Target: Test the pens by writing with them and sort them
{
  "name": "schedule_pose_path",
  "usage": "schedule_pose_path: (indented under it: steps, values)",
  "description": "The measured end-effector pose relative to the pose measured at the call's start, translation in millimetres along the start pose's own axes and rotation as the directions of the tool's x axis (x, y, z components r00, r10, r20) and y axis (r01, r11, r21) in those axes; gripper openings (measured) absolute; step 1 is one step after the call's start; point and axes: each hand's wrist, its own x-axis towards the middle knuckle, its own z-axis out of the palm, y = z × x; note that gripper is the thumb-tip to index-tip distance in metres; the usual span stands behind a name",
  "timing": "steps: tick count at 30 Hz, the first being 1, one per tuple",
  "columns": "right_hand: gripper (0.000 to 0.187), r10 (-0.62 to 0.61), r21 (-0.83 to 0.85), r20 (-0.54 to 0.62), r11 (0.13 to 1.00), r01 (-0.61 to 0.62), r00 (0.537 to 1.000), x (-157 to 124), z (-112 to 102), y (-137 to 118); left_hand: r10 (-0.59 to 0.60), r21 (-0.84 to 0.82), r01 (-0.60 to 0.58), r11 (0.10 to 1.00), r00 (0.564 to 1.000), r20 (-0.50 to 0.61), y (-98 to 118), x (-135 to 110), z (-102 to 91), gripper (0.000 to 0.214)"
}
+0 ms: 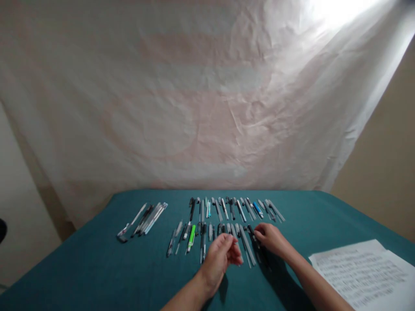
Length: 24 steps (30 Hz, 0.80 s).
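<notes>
Several pens lie in rows on a teal table (97,268). The far row of pens (236,209) includes a blue one (258,209). The near row (207,235) includes a green pen (191,237). My left hand (221,256) hovers over the near row with its fingers curled together; what they hold is hidden. My right hand (271,238) rests by the right end of the near row, fingertips pinching a black pen (253,237).
A separate bunch of pens (144,220) lies at the left of the table. Printed paper sheets (363,272) lie at the right front. A creased white cloth (194,95) hangs behind the table.
</notes>
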Motion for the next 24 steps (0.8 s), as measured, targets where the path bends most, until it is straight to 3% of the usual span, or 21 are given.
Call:
schedule_pose_path:
  steps: [1,3,6,10,13,18,24]
  values:
    - [0.017,0.001,0.012,0.013,1.0,-0.002,1.0,-1,0,0,0.049,0.175,-0.045,0.983,0.999,-0.016,7,4,-7.5,0.037]
    - [0.015,0.032,0.052,0.052,0.998,-0.035,0.998,-2,0,2,0.089,0.345,-0.065,0.936,0.994,-0.055,21,15,-30.2,0.035]
    - [0.012,0.098,0.108,0.115,0.988,-0.111,0.989,-3,1,3,0.154,0.565,-0.037,0.825,0.975,-0.161,37,33,-82.0,0.026]
    - [0.01,0.114,0.12,0.13,0.984,-0.13,0.985,-4,2,4,0.291,0.818,0.145,0.556,0.888,-0.355,53,49,-159.7,0.021]
    - [0.012,0.097,0.042,0.144,0.994,-0.104,0.985,-5,0,2,0.368,0.887,0.308,0.344,0.825,-0.429,57,51,-200.6,0.027]
    - [0.021,0.042,-0.249,0.163,0.968,0.0,0.986,-11,-20,-7,0.445,0.869,0.493,0.049,0.768,-0.461,49,55,-225.1,0.027]
    - [0.021,0.092,-0.383,0.132,0.923,-0.035,0.987,-26,-58,-11,0.495,0.819,0.565,-0.104,0.743,-0.45,34,62,-228.5,0.023]
